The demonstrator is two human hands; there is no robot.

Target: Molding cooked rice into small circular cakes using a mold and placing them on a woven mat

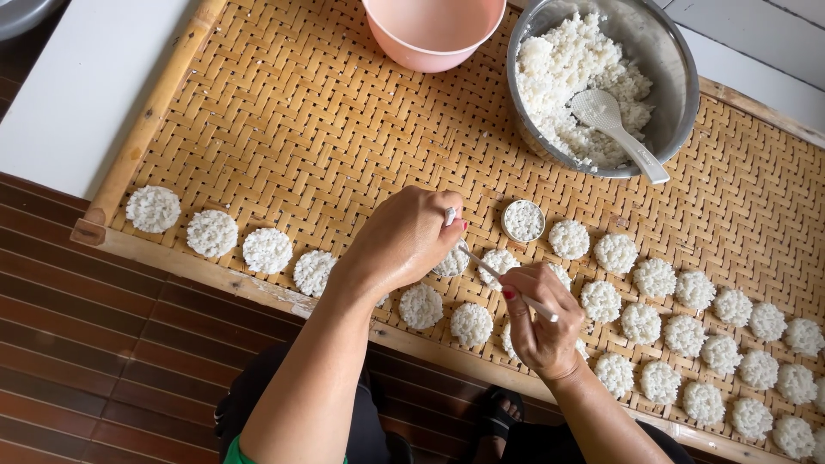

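— Woven bamboo tray [284, 112] covers most of the view, over a dark slatted floor [94, 344]. What stands on it?

— At the far edge, a steel bowl [670, 51] of white rice with a white spoon [614, 129] in it, beside a pink bowl [434, 34]. Rows of round rice cakes [657, 277] line the near edge.

— And the hands?

— The left hand [408, 241] is curled, fingers closed over a small mould [453, 262] on the tray. The right hand [537, 322] pinches a thin white stick [498, 275], its tip at that mould. A filled ring mould [523, 221] sits just beyond.
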